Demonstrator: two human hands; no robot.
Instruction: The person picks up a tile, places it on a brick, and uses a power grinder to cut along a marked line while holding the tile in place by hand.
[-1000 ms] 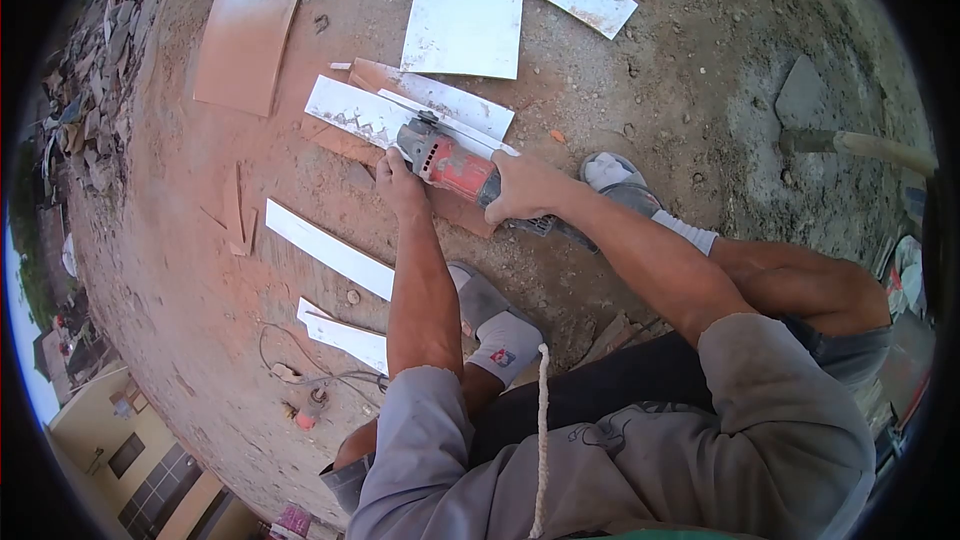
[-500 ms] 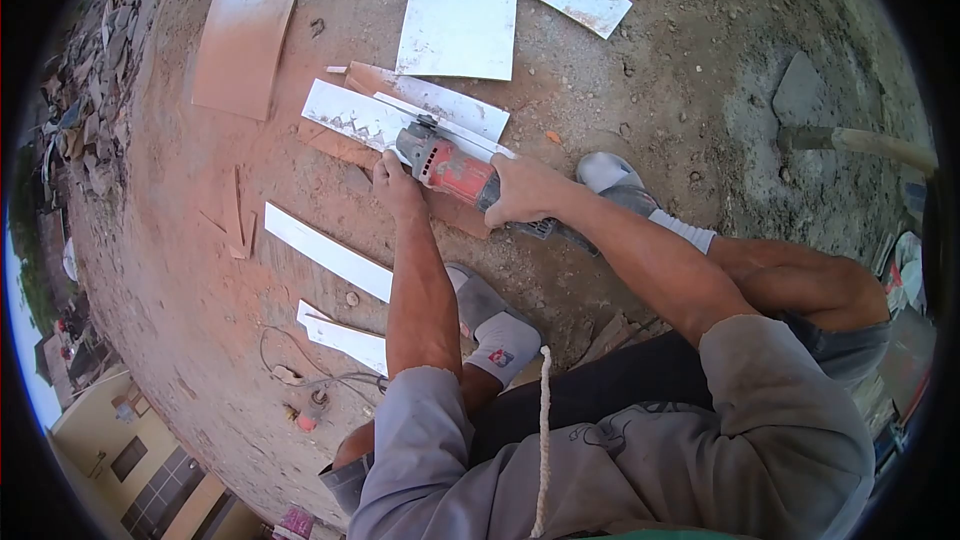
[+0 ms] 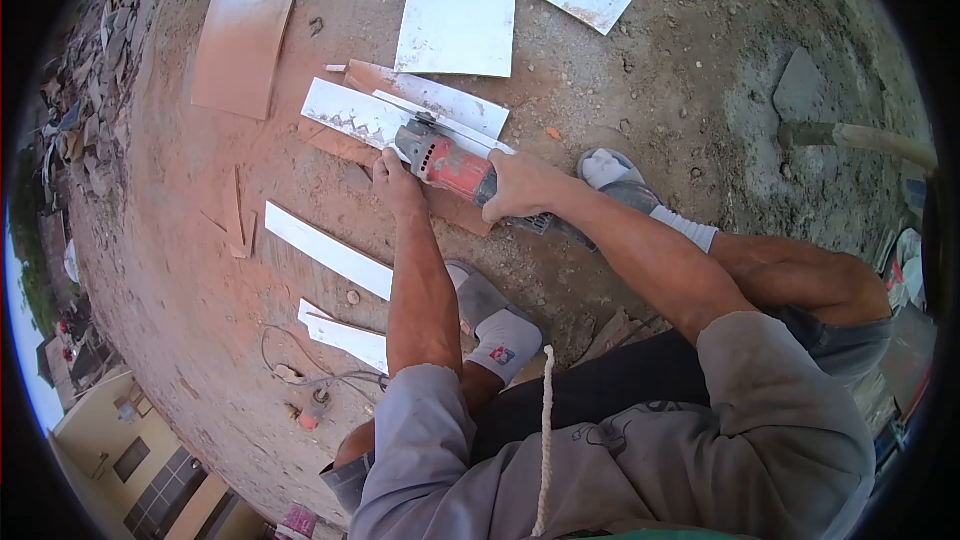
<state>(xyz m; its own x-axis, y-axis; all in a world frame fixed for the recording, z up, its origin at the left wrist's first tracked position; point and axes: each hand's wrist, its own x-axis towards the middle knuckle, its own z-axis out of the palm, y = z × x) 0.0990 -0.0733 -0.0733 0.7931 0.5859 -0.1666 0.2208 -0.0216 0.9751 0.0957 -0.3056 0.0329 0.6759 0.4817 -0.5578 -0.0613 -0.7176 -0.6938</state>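
Note:
A red and grey angle grinder [image 3: 458, 172] lies across a white tile [image 3: 345, 112] with a chipped, dirty surface. Its head and disc rest at the line between this tile and a narrow white strip behind it. My right hand [image 3: 525, 185] is wrapped round the rear of the grinder's body. At the grinder's head, my left hand [image 3: 400, 188] is closed against its near side; its grip is partly hidden. Beneath the tile, a reddish-brown piece [image 3: 460, 215] shows along the near edge.
Two white strips [image 3: 328, 250] lie near my left forearm, the nearer one broken-edged. Larger tiles [image 3: 455, 20] lie farther out on the dirt. A cable with a plug [image 3: 318, 398] is at lower left. A wooden-handled shovel [image 3: 860, 140] lies at right, beyond my sandalled foot [image 3: 610, 175].
Almost nothing differs. The grinder's head and both hands have shifted very slightly, staying on the same line of the tile.

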